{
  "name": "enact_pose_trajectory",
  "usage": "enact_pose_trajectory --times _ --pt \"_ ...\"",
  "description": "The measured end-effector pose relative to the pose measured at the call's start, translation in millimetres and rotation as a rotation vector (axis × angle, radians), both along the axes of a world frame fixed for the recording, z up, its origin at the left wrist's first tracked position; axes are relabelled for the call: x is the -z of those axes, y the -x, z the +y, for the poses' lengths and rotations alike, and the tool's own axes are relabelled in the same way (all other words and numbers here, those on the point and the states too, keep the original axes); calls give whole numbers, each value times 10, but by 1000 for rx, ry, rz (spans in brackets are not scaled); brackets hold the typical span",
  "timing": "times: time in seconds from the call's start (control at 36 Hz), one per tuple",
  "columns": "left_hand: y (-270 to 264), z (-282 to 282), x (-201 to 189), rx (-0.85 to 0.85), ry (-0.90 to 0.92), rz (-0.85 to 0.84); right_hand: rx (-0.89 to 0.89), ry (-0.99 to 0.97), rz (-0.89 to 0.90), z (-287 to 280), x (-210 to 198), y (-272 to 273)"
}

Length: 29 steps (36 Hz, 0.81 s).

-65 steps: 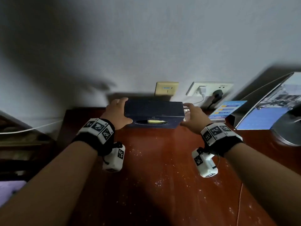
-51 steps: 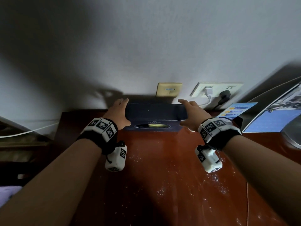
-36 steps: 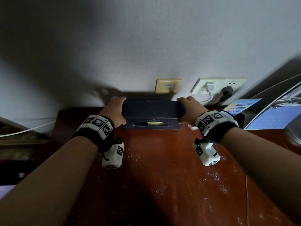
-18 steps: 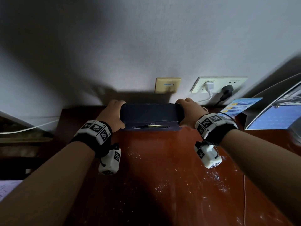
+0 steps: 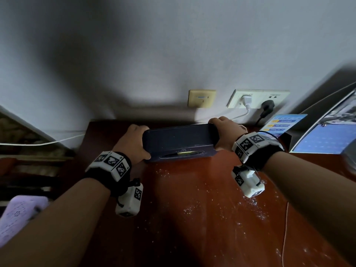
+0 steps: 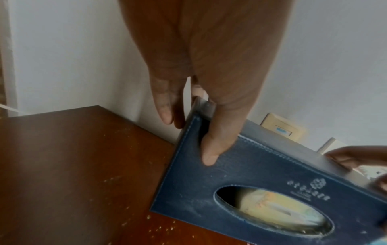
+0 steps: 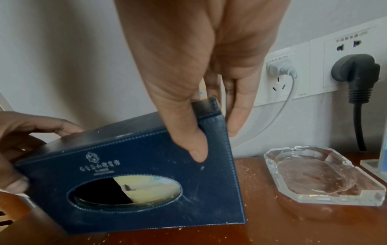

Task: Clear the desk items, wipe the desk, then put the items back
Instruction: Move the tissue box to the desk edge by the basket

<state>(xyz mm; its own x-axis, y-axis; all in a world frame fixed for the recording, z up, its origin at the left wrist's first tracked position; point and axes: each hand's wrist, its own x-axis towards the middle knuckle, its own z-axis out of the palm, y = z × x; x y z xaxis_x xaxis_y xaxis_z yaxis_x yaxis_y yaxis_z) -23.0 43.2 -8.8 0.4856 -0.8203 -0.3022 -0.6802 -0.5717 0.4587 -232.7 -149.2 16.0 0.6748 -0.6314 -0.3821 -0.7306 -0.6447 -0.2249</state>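
Note:
A dark blue tissue box [image 5: 179, 141] sits at the back of the red-brown desk [image 5: 192, 228], close to the wall. It is turned so that its oval opening [image 7: 125, 190] faces me. My left hand [image 5: 139, 141] grips its left end, thumb [image 6: 211, 145] on the front face and fingers behind. My right hand [image 5: 217, 133] grips the right end the same way, thumb [image 7: 194, 140] on the front. The box [image 6: 261, 182] is tilted; its lower edge is at the desk surface, and I cannot tell whether it rests there.
A clear glass ashtray [image 7: 322, 174] stands just right of the box. Behind it are wall sockets [image 5: 258, 98] with a white plug and a black plug. A blue card stand [image 5: 283, 124] and a screen [image 5: 327, 135] stand at the right. White crumbs [image 5: 202, 205] dot the desk; a purple cloth [image 5: 21, 212] lies lower left.
Both hands have carried the box back toward the wall and down to the desk's far edge. Their fingers have wrapped more firmly round its ends.

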Motion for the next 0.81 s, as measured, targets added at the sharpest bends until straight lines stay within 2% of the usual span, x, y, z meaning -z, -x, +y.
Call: enact_pose_trajectory --times 0.22,0.56,0.81 --pt "-87 343 -81 -19 24 6 -29 7 11 259 -117 -186" --pt "-442 925 -216 -40 54 -91 -96 60 0 618 -246 -818" --pt "-731 1290 -180 -101 57 -32 -198 86 -39 830 -214 -1390"
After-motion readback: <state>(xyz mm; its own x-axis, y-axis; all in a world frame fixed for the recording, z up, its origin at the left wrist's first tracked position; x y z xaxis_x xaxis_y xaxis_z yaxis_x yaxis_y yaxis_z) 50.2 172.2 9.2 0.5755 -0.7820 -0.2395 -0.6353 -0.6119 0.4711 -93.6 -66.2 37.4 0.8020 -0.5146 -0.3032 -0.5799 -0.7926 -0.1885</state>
